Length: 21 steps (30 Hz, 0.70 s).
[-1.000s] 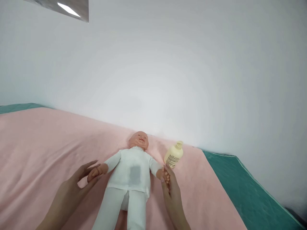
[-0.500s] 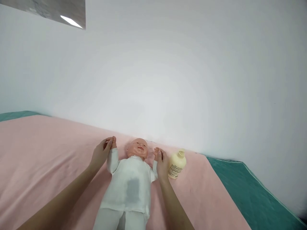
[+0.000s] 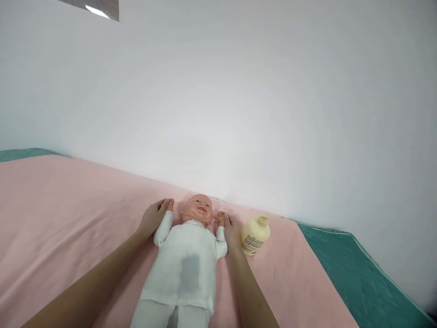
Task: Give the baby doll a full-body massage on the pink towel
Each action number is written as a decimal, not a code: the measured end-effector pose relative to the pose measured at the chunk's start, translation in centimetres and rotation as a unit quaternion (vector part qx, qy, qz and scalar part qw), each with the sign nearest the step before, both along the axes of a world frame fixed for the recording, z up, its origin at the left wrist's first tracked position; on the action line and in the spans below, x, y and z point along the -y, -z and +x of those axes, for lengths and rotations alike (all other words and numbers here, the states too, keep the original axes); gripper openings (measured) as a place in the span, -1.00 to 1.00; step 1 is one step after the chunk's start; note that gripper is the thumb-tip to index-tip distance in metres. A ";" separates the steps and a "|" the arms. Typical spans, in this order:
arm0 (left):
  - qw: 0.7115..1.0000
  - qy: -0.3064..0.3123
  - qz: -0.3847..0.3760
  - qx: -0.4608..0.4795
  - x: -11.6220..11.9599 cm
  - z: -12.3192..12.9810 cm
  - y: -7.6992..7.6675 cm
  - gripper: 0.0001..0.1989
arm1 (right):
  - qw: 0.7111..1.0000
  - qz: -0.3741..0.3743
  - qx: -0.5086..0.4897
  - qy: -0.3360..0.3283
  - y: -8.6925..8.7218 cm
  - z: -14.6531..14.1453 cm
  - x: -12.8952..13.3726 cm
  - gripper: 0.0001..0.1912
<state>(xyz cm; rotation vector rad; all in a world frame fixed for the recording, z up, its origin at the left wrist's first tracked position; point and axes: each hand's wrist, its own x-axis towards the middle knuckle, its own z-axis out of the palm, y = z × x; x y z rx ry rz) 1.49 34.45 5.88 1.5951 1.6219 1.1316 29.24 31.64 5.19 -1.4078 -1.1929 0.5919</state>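
A baby doll (image 3: 184,255) in a white top and trousers lies on its back, head toward the wall, both arms bent up beside its head. My left hand (image 3: 153,218) is closed on the doll's hand at the left of the head. On the other side, my right hand (image 3: 232,231) pinches the doll's other hand or wrist; my fingertips are partly hidden there. A grey patch shows on the front of the top. Close to the right of my right hand, a pale yellow bottle (image 3: 256,234) with printed text stands slightly tilted in view.
Under the doll spreads a pink cloth (image 3: 85,218) with some wrinkles on the left. Green sheeting (image 3: 362,269) shows past it at the right and far left. A white wall (image 3: 218,100) rises right behind the doll's head.
My left hand has moved right with the doll's hand, bringing that arm closer to the head. The doll's other arm is bent more, its elbow farther out. The view has shifted a little.
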 end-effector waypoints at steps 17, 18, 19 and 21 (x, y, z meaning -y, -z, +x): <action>0.989 -0.104 0.103 -0.009 10.5 -3.2 -2.6 -0.44 | 0.998 0.053 0.026 0.021 -2.3 -1.6 13.0 -0.50; 0.989 -0.109 0.095 -0.015 11.5 -3.6 -2.4 -0.43 | 0.998 0.045 0.035 0.014 -2.1 -1.7 14.0 -0.50; 0.990 -0.113 0.083 -0.022 12.6 -3.9 -2.1 -0.42 | 0.998 0.044 0.046 0.004 -1.8 -1.8 15.1 -0.51; 0.991 -0.113 0.054 -0.046 14.8 -4.4 -1.5 -0.41 | 0.995 0.055 0.082 -0.018 -1.2 -2.1 17.2 -0.55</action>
